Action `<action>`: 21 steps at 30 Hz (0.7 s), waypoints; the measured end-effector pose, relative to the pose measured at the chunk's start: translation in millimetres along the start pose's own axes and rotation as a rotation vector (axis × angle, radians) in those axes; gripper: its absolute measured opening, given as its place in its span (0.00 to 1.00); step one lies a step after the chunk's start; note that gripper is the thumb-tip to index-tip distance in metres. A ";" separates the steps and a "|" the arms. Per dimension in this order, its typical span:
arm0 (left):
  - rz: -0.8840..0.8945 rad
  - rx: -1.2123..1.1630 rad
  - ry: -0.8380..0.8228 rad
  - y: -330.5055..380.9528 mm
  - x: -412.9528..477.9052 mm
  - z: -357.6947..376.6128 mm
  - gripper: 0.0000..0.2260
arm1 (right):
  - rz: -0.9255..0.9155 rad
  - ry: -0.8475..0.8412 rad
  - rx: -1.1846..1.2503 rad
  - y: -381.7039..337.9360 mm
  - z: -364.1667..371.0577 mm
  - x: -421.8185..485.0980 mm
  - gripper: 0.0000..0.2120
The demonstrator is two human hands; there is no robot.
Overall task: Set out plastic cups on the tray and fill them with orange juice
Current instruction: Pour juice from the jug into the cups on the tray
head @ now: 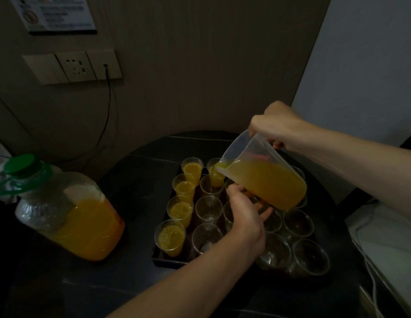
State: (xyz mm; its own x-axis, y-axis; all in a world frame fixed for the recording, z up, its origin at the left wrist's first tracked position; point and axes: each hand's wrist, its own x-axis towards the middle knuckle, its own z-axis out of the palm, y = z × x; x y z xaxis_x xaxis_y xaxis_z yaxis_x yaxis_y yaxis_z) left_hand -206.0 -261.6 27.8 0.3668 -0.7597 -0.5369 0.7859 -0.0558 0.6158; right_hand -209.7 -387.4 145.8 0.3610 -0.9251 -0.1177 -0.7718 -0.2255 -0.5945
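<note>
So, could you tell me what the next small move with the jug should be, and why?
Probably keep the jug tilted until the cup under its spout matches the full left column cups, then level it; the cups nearer in that column are empty.

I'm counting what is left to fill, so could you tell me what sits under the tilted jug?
Under the jug, clear cups stand on the tray; the nearest look empty. The jug and left hand hide others.
</note>
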 end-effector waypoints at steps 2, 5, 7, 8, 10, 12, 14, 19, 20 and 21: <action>-0.002 0.002 -0.006 -0.6 0.2 -0.8 0.13 | 0.000 -0.013 -0.007 -0.3 0.6 0.4 0.05; 0.002 0.009 -0.008 -0.9 1.4 -1.8 0.13 | 0.006 -0.031 -0.020 -1.0 2.7 1.3 0.06; -0.002 0.003 -0.005 -1.4 2.3 -2.1 0.13 | 0.008 -0.030 -0.029 -1.4 3.8 1.9 0.06; -0.004 0.006 -0.006 -2.0 2.3 -2.2 0.13 | 0.007 -0.027 -0.032 -1.4 4.0 2.2 0.06; -0.001 0.012 -0.010 -2.6 1.7 -2.3 0.12 | 0.008 -0.027 -0.036 -1.5 4.2 2.6 0.06; -0.002 0.011 -0.013 -2.5 1.7 -2.1 0.12 | 0.006 -0.033 -0.036 -0.7 4.3 3.1 0.06; -0.008 0.008 -0.014 -2.0 1.9 -1.8 0.13 | 0.004 -0.032 -0.035 0.1 4.9 3.6 0.05; -0.016 -0.003 -0.011 -4.3 3.8 -0.8 0.11 | 0.007 -0.042 -0.032 1.4 4.8 4.5 0.05; -0.017 -0.003 -0.014 -5.2 3.8 -0.7 0.11 | 0.006 -0.041 -0.033 1.8 4.8 4.7 0.05; -0.017 -0.004 -0.017 -5.6 3.9 -0.5 0.12 | 0.005 -0.038 -0.034 2.3 4.9 4.9 0.05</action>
State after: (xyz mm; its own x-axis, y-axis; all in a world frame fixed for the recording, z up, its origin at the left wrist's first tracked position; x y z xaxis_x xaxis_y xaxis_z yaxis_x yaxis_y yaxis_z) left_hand -208.7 -263.9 22.0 0.3444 -0.7698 -0.5374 0.7939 -0.0668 0.6044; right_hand -207.1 -390.9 139.9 0.3765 -0.9140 -0.1511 -0.7907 -0.2321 -0.5665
